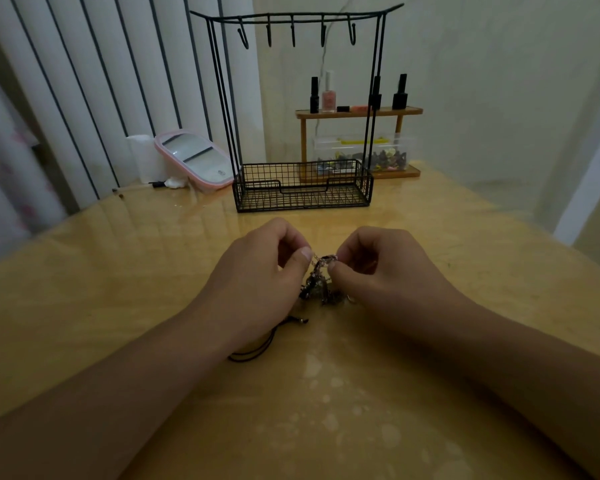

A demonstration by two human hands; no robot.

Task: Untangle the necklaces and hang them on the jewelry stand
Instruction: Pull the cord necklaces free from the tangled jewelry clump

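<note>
I can read no text, label, brand or number anywhere in my view. The small bottles [399, 92] on the wooden shelf [359, 112] are too far and dim for me to make out any print on them.

Two hands are at work over the table [118, 271], the left hand [257, 271] and the right hand [378, 268], with one tangled clump of necklaces [317, 282] between them; how many chains are in it I can't make out. One black cord [257, 351] trails beside it. There is one jewelry stand [302, 188], and its top bar carries five hooks [293, 32]. Behind it stands one wooden shelf [357, 112] with four upright bottles [399, 93], one clear box [388, 150] beneath, and one pink-rimmed mirror [196, 157].
</note>
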